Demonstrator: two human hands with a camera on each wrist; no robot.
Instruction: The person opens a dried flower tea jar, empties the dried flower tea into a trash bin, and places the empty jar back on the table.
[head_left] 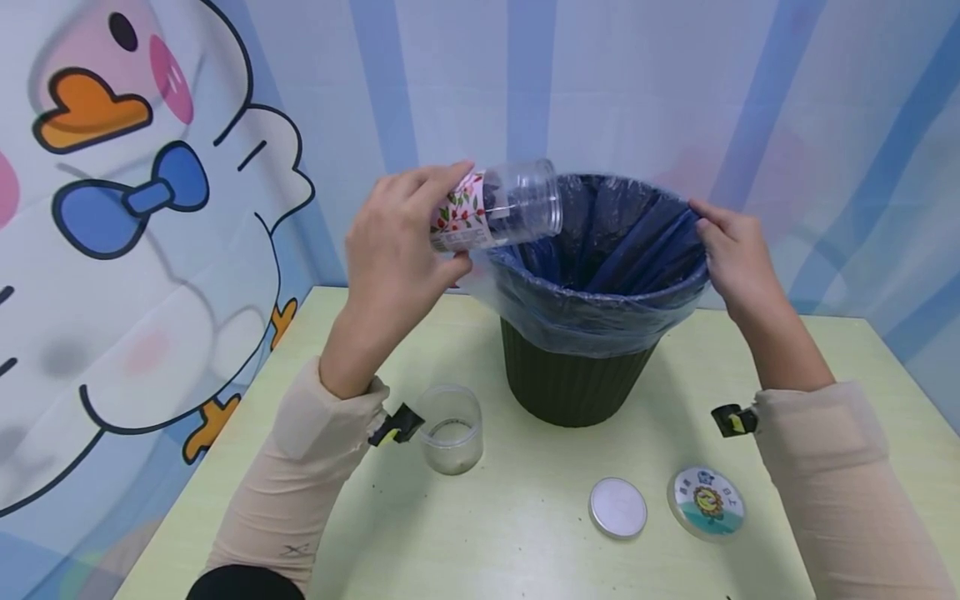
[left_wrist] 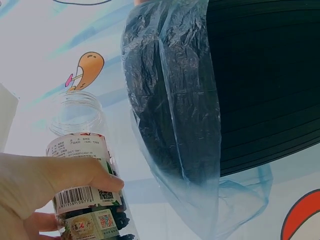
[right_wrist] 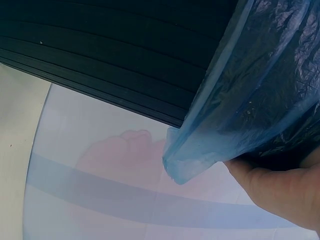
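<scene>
My left hand (head_left: 397, 250) grips a clear plastic jar (head_left: 521, 204) round its flowered label, thumb on one side and fingers on the other. The jar is tipped onto its side, its uncapped mouth beside the left rim of a dark ribbed trash bin (head_left: 573, 387). Dark pieces (left_wrist: 119, 218) show inside the jar in the left wrist view. A blue plastic bag (head_left: 592, 325) lines the bin and folds down over its rim. On the far right of that rim, my right hand (head_left: 738, 258) pinches the bag's edge; part of its fingers is hidden in the right wrist view.
A clear open container (head_left: 452, 446) stands on the pale table (head_left: 517, 558) left of the bin. Toward the front lie a plain whitish round lid (head_left: 618, 507) and a round lid with a sunflower picture (head_left: 707, 502). Behind hangs a blue-striped cartoon backdrop (head_left: 457, 83).
</scene>
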